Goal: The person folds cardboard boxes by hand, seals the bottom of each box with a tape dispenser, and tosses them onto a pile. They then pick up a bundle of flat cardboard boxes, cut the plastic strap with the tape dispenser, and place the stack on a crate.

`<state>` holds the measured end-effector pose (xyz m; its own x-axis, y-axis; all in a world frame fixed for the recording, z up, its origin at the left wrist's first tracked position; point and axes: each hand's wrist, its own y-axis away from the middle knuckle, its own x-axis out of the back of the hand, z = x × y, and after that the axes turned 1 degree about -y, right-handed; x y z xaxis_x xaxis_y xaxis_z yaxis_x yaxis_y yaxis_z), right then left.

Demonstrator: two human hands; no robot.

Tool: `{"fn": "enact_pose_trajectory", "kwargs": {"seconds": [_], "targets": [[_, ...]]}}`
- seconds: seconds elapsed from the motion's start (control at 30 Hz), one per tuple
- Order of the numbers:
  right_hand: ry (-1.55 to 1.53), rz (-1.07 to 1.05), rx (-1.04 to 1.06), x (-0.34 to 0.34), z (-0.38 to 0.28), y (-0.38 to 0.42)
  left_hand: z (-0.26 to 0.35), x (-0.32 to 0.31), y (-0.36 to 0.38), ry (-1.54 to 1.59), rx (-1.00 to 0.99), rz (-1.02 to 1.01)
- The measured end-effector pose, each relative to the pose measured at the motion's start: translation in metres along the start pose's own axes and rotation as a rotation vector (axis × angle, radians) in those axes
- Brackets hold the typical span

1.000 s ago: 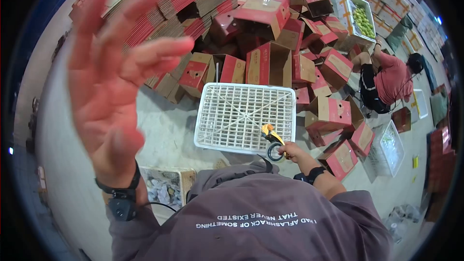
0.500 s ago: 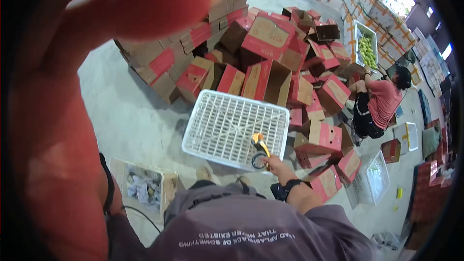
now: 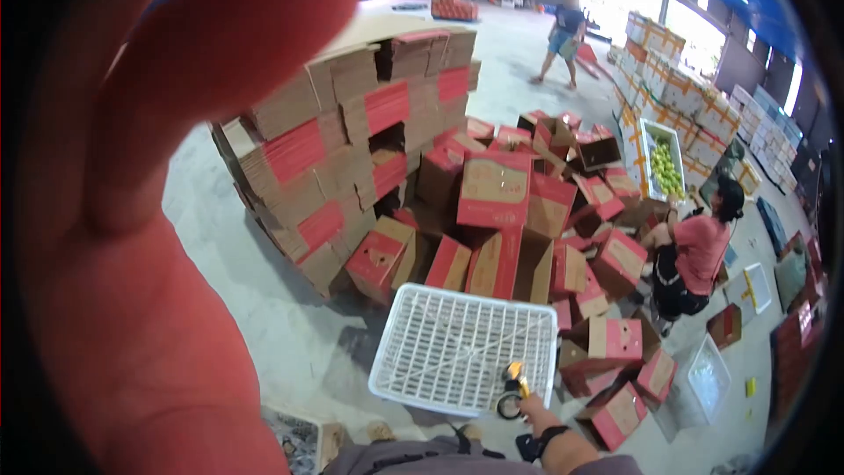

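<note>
In the head view my right hand (image 3: pixel 534 408) is closed around a yellow-and-black tape dispenser (image 3: pixel 517 376) with a dark ring at its lower end. I hold it over the near right corner of a white slatted plastic crate (image 3: pixel 466 347). My left hand (image 3: pixel 167 299) is very close to the lens, large and blurred along the left side. One of its fingers reaches across the top left, apart from the rest of the hand. Nothing shows in that hand, though part of it lies outside the picture.
Stacked flattened cartons (image 3: pixel 352 132) stand beyond the crate, beside a heap of open red-and-brown boxes (image 3: pixel 497 189). At right a person in a pink shirt (image 3: pixel 699 251) crouches by a crate of green fruit (image 3: pixel 664 163). Another person (image 3: pixel 563 40) stands farther back. White cartons (image 3: pixel 681 97) are stacked behind.
My view has tilted up, so the crate, boxes and my right hand sit lower in the picture. The tape dispenser stays in my right hand. The far person now shows fully.
</note>
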<state>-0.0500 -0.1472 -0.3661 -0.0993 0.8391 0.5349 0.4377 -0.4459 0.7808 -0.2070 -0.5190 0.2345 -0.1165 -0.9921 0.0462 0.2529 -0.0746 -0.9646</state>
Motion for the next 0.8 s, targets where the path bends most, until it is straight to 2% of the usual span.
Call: {"fn": "enact_pose_trajectory", "kwargs": {"seconds": [0.07,0.1,0.13,0.2,0.23,0.3,0.33,0.37,0.4,0.43,0.47,0.5,0.53,0.6,0.67,0.73,0.8], "targets": [[0.022,0.069,0.009,-0.005,0.004,0.002,-0.007,0.019,0.003,0.054,-0.021,0.045],[0.241,0.248,0.127,-0.008,0.012,-0.005,-0.010,0.029,0.001,0.076,-0.032,0.070],[0.114,0.299,0.048,-0.010,0.010,0.001,-0.013,0.039,0.002,0.099,-0.041,0.088],[0.110,0.472,0.033,-0.010,-0.012,0.041,-0.014,0.059,0.001,0.129,-0.064,0.123],[0.007,0.526,0.165,-0.013,-0.004,0.042,-0.014,0.069,0.001,0.144,-0.073,0.146],[-0.010,0.626,0.300,-0.022,0.004,0.049,-0.012,0.086,0.000,0.168,-0.079,0.186],[0.033,0.630,0.259,-0.023,-0.005,0.070,-0.011,0.096,0.002,0.139,-0.093,0.196],[0.045,0.634,0.257,-0.029,-0.003,0.080,-0.010,0.110,0.002,0.059,-0.125,0.198],[0.048,0.644,0.268,-0.034,-0.005,0.086,-0.026,0.144,0.012,-0.441,-0.323,0.092],[0.047,0.582,0.289,-0.035,-0.017,0.107,-0.025,0.144,0.022,-0.568,-0.152,0.069],[0.047,0.520,0.314,-0.032,-0.027,0.130,-0.040,0.160,0.043,-0.526,-0.032,-0.028],[-0.006,0.488,0.375,-0.031,-0.034,0.143,-0.059,0.174,0.065,-0.473,0.019,-0.022],[-0.058,0.455,0.436,-0.031,-0.036,0.148,-0.071,0.187,0.094,-0.694,0.088,-0.194],[0.067,0.408,0.507,-0.029,-0.035,0.140,-0.083,0.185,0.152,-0.564,0.457,-0.176],[0.056,0.373,0.547,-0.026,-0.042,0.123,-0.098,0.201,0.235,-0.739,0.623,-0.367],[0.029,0.336,0.571,-0.025,-0.061,0.114,-0.089,0.201,0.304,-0.417,1.055,-0.250],[0.066,0.247,0.670,-0.018,-0.088,0.117,-0.058,0.190,0.309,-0.315,1.459,-0.227]]}}
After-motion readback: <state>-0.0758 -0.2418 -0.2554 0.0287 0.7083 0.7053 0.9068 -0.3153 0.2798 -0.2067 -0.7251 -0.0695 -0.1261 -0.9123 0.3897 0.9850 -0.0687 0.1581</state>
